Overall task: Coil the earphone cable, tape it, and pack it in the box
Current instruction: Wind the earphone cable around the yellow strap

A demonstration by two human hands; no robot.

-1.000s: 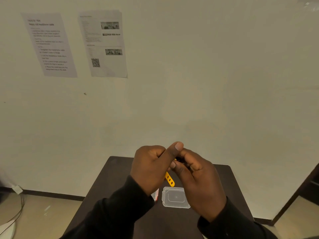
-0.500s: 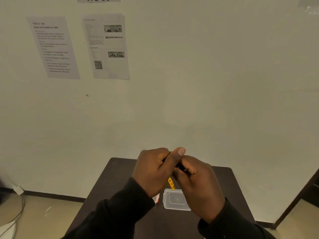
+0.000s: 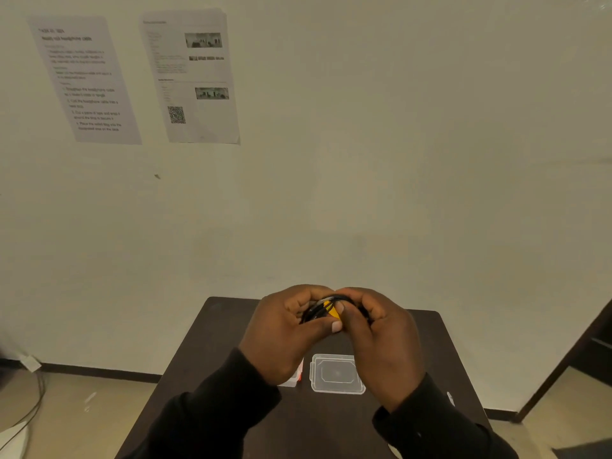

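The coiled cable [image 3: 318,311], thin black strands bunched into a small loop, sits up in the air between both hands above the surface [image 3: 427,342]. A second ago a yellow strip hung loose below the fingers, holes showing; now the yellow strip [image 3: 331,309] lies tight across the bundle, so the binding step looks nearly done and packing would come next. Left hand [image 3: 284,329] is curled around the coil's left side, thumb pressing under it; right hand [image 3: 377,332] is closed on the right side, thumb on the yellow band. Strip looks flat and flexible, cable glossy and springy. Below them the clear plastic box [image 3: 336,374], rectangular with rounded corners, lies on the dark matte surface, apparently empty. Just left of it is a small white and red item [image 3: 295,379], partly hidden, can't tell what. Two printed sheets [image 3: 195,77] hang on the wall.
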